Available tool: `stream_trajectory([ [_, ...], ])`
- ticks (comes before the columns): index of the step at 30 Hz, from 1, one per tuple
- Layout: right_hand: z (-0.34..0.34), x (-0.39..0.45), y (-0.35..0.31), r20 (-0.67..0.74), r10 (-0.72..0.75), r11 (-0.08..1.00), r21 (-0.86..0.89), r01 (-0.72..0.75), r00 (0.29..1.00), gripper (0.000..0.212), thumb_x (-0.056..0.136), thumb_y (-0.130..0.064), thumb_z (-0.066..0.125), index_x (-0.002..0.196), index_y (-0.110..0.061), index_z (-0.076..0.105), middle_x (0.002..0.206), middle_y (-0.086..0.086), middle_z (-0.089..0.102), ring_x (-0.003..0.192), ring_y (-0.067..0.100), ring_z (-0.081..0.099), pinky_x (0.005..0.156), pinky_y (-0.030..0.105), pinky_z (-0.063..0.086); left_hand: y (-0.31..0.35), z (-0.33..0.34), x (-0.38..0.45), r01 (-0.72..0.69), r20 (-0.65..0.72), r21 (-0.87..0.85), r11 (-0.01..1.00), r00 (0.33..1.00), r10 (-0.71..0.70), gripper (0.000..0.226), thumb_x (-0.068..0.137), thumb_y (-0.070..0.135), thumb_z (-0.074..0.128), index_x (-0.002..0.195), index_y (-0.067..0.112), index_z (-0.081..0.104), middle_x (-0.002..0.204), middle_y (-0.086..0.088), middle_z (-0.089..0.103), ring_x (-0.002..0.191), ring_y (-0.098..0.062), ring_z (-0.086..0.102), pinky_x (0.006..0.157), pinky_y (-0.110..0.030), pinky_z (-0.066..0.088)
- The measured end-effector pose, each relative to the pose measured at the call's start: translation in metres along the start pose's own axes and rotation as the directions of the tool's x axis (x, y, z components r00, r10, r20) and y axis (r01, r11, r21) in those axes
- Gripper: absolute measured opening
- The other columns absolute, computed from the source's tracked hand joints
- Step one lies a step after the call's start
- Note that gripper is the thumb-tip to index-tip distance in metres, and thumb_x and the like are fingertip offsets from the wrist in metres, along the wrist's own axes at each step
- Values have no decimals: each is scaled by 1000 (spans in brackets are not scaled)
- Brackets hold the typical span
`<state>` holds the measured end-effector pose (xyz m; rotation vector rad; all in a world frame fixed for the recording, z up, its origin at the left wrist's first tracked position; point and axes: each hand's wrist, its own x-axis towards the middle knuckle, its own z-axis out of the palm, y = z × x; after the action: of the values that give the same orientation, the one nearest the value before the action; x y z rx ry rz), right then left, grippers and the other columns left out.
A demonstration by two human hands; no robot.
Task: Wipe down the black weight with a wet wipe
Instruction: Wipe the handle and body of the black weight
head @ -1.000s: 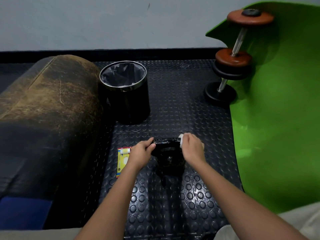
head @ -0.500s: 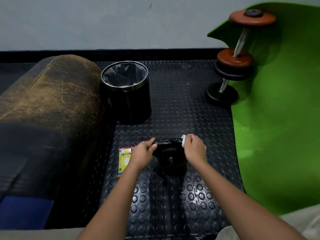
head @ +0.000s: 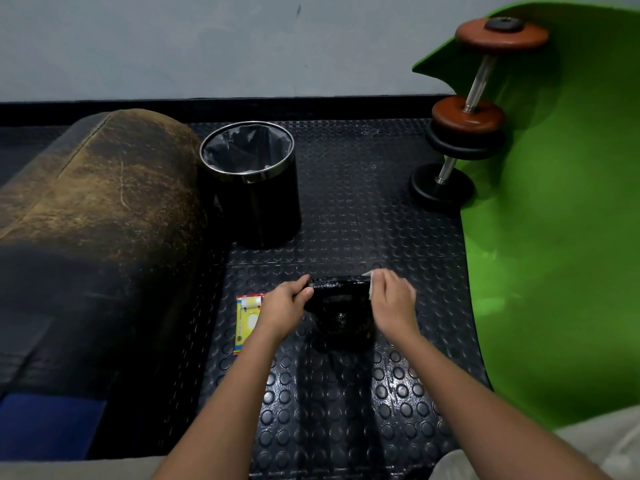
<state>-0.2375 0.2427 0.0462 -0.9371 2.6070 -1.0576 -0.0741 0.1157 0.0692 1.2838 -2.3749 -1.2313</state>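
Note:
The black weight (head: 337, 311) stands on edge on the studded black floor mat, its top rim glistening wet. My left hand (head: 284, 306) grips the weight's left rim between thumb and fingers. At the weight's right rim, my right hand (head: 393, 301) pinches a small white wet wipe (head: 370, 284) against the edge. Only a strip of the wipe shows past my fingers. The lower part of the weight lies in shadow between my wrists.
A yellow wipe packet (head: 247, 315) lies left of my left hand. A black bin (head: 254, 181) with a liner stands behind. A worn brown bolster (head: 93, 216) fills the left. A dumbbell (head: 471, 112) leans on the green mat (head: 561, 237) at right.
My right hand with the wipe has shifted slightly along the weight's right rim. The left hand keeps its grip on the left rim.

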Motion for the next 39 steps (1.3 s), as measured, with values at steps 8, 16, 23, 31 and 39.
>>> stream_trajectory([
  [8, 11, -1, -38, 180, -251, 917, -272, 293, 951, 45, 105, -33, 21, 106, -24, 65, 104, -9, 65, 106, 13, 56, 120, 39, 14, 3, 0, 0, 13, -20, 2, 1000, 1000, -13, 43, 98, 32, 49, 139, 22, 48, 139, -2, 52, 129, -18, 46, 103, -26, 35],
  [16, -2, -14, 7, 3, -270, 960, -70, 269, 963, 37, 107, -35, 27, 122, -28, 60, 116, -20, 57, 115, 3, 49, 114, 33, 26, 3, 0, -1, 12, -3, -23, 1000, 1000, -12, 43, 98, 34, 48, 140, 24, 47, 141, -1, 50, 131, -18, 44, 104, -27, 35],
  [23, 4, -4, -17, 1, -92, 995, -38, 92, 996, 36, 106, -30, 26, 87, -24, 56, 90, -11, 57, 92, 13, 50, 95, 39, 42, 3, -1, -1, 17, -1, -11, 1000, 1000, -17, 43, 98, 34, 47, 141, 24, 45, 141, -2, 49, 131, -19, 44, 105, -30, 36],
  [31, 2, -11, 1, 23, -313, 949, -20, 314, 949, 36, 107, -31, 32, 125, -23, 61, 120, -15, 60, 114, 3, 49, 108, 28, 32, 3, 0, -1, 16, -7, -5, 1000, 1000, -16, 44, 98, 35, 47, 140, 25, 46, 140, -1, 51, 131, -19, 45, 103, -30, 37],
  [39, 2, -3, -25, 30, -79, 996, -45, 80, 996, 41, 104, -24, 29, 77, -19, 59, 86, -8, 60, 89, 13, 53, 96, 38, 42, 1, 1, 0, 20, -9, -4, 1000, 1000, -20, 43, 98, 34, 47, 140, 25, 46, 141, -1, 50, 131, -19, 44, 103, -29, 36],
])
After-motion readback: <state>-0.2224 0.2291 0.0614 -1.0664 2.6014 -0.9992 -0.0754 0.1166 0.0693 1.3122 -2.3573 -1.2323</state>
